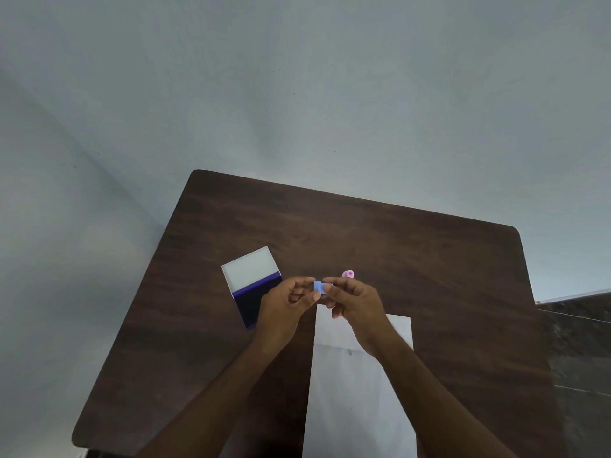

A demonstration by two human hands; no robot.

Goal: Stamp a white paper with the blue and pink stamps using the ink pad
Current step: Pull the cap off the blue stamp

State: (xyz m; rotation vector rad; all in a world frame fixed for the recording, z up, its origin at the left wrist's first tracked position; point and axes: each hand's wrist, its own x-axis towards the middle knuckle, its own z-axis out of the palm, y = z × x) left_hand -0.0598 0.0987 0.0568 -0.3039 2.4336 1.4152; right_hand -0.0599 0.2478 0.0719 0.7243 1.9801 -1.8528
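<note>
Above the far end of the white paper (360, 391), the blue stamp (321, 287) is held up between both hands, clear of the table. The left hand (284, 305) pinches its left side with fingertips, and the right hand (355, 305) grips its right side, fingers curled around it. Just beyond the right hand, the pink stamp (347, 274) stands on the dark wooden table (429, 276). To the left, partly behind the left hand, lies the open ink pad (246, 302), its dark inked half nearer and its white lid (251, 269) hinged away. The paper carries a faint small mark near its fold.
</note>
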